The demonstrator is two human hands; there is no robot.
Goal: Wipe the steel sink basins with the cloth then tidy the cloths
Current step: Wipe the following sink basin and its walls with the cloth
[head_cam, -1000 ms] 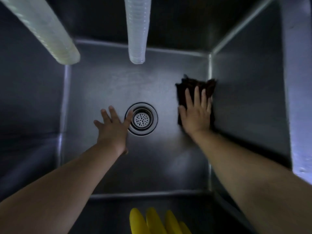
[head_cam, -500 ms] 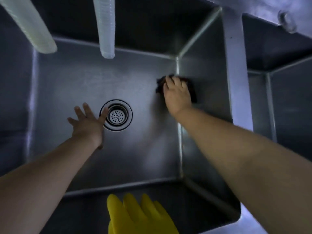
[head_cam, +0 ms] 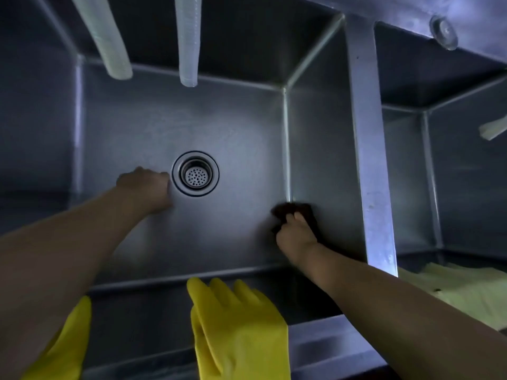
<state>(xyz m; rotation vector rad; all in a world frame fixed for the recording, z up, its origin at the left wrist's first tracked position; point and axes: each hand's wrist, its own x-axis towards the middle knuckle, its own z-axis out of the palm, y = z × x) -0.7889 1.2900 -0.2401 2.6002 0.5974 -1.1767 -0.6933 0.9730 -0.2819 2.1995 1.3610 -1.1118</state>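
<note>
I look down into a deep steel sink basin (head_cam: 236,133) with a round drain strainer (head_cam: 195,174) in its floor. My right hand (head_cam: 297,235) grips a dark brown cloth (head_cam: 300,211), pressing it into the seam where the floor meets the right wall. My left hand (head_cam: 146,187) rests on the basin floor just left of the drain, fingers curled into a fist with nothing in it. A pale yellow-green cloth (head_cam: 463,289) lies in the neighbouring basin on the right.
Two ribbed translucent hoses (head_cam: 188,39) (head_cam: 107,39) hang into the basin from above. Two yellow rubber gloves (head_cam: 238,333) (head_cam: 65,349) drape over the near rim. A steel divider (head_cam: 369,149) separates the right basin; a clear suction cup (head_cam: 443,32) sticks at top right.
My right hand has dragged the dark cloth from the far right corner toward me along the floor's right edge. My left hand's spread fingers have curled into a fist beside the drain.
</note>
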